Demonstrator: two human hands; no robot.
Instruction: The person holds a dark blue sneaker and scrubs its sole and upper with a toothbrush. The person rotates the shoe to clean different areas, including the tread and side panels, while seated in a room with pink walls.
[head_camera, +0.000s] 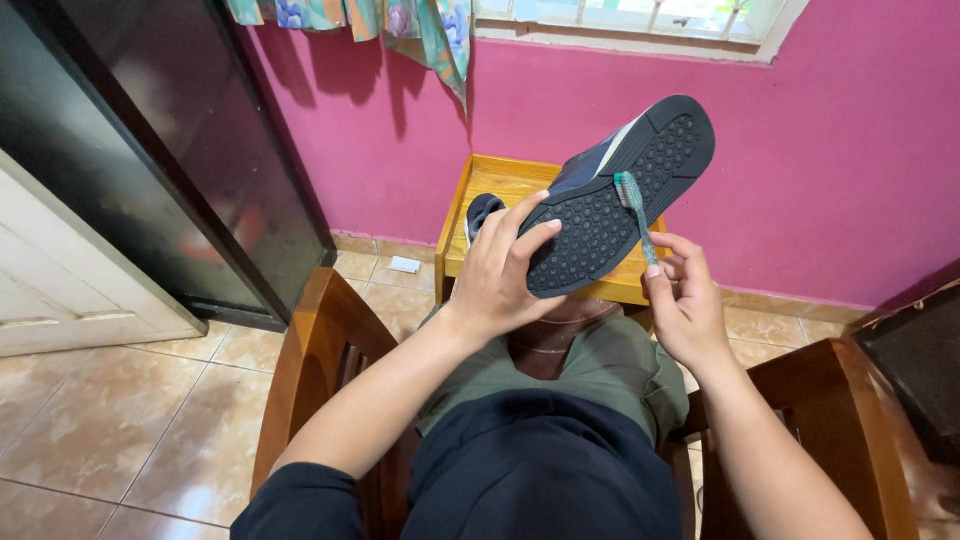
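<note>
Above the person's lap, a dark shoe (610, 195) is held sole-up, its toe tilted toward the pink wall (830, 170). The left hand (500, 270) grasps the shoe at its heel end, fingers spread over the edge of the black sole. The right hand (685, 300) is closed around the handle of a green toothbrush (637, 215), whose bristle head touches the sole near its middle. Open air lies to the right of the shoe and above it, up to the window sill (620, 45). Just beyond the knees stands a small yellow wooden counter (500, 185) against the wall, with a second dark shoe (482, 212) lying on it, partly hidden by the left hand. The wooden chair arms (320, 340) flank the legs closely on both sides. Beige floor tiles (120, 420) spread to the left toward a dark glass door (180, 150).
</note>
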